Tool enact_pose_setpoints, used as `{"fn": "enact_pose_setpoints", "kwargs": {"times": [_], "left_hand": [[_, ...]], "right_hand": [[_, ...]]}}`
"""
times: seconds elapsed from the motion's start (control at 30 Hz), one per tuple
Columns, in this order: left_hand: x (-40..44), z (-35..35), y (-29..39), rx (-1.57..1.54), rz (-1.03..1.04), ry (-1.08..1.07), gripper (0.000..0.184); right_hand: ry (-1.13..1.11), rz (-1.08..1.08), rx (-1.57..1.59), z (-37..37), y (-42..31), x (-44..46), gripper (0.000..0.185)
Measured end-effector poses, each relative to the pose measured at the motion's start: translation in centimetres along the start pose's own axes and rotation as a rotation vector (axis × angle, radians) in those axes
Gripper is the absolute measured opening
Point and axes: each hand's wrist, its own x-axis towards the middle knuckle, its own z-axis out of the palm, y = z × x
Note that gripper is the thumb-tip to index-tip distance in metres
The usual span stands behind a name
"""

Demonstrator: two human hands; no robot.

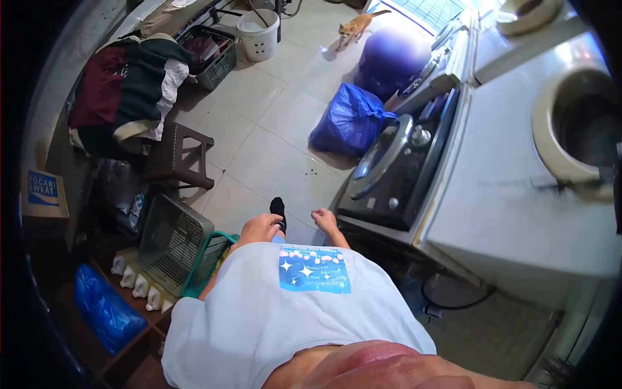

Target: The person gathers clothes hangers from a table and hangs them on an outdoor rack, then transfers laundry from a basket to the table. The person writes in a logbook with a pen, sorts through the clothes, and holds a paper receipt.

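Note:
My left hand point(261, 228) hangs in front of my white T-shirt point(227, 311), its fingers loosely bent and apart, holding nothing I can see. Beside it on the floor shows my foot in a black sock point(278, 209). My right hand point(323, 221) is in the air with its fingers curled in, and nothing shows in it. Nearest to that hand is the black washing machine lid point(382, 168) with a curved handle. Left of my left hand stand a grey-green plastic basket point(175, 240) and a teal basket point(201, 259).
A blue tied plastic bag point(346, 120) and a purple exercise ball point(395, 61) sit ahead right. An orange cat point(356, 29) stands on the tiles. Left are a brown stool point(188, 152), piled clothing point(123, 84), a dark crate point(217, 65) and a white bucket point(259, 39).

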Motion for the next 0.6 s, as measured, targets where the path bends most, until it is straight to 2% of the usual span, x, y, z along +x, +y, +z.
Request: {"fn": "enact_pose_setpoints", "kwargs": {"times": [0.07, 0.13, 0.17, 0.23, 0.3, 0.4, 0.43, 0.5, 0.6], "left_hand": [[2.1, -3.3, -1.5, -0.023, -0.081, 0.028, 0.024], [3.6, -5.6, -3.7, 0.06, -0.138, 0.116, 0.024], [4.4, -6.7, -4.5, 0.07, -0.137, 0.118, 0.024], [5.9, -8.3, -5.7, 0.081, -0.145, 0.094, 0.024], [7.1, -10.0, -5.8, 0.099, -0.145, 0.057, 0.024], [9.3, -12.2, -5.4, 0.075, -0.102, 0.048, 0.024], [10.1, -12.8, -5.5, 0.048, -0.076, 0.075, 0.024], [12.1, -14.2, -5.9, 0.022, -0.041, 0.096, 0.024], [15.4, -16.3, -6.0, 0.034, -0.02, 0.115, 0.024]], "right_hand": [[-0.117, -0.053, 0.024, 0.0, -6.1, 4.6, 0.025], [-0.091, -0.089, 0.021, -0.1, -10.2, 7.9, 0.026], [-0.102, -0.089, 0.018, -0.1, -11.1, 8.9, 0.026], [0.016, -0.104, 0.106, -0.5, -12.4, 10.4, 0.027], [0.05, -0.108, -0.014, -1.4, -12.3, 9.9, 0.028], [0.079, 0.078, -0.176, -3.1, -10.9, 7.3, 0.029], [0.137, 0.08, -0.278, -2.8, -7.1, 7.4, 0.029], [0.027, 0.237, -0.218, -2.6, 1.7, 8.2, 0.029], [0.138, 0.388, -0.262, -1.7, 2.5, 7.2, 0.031]]}}
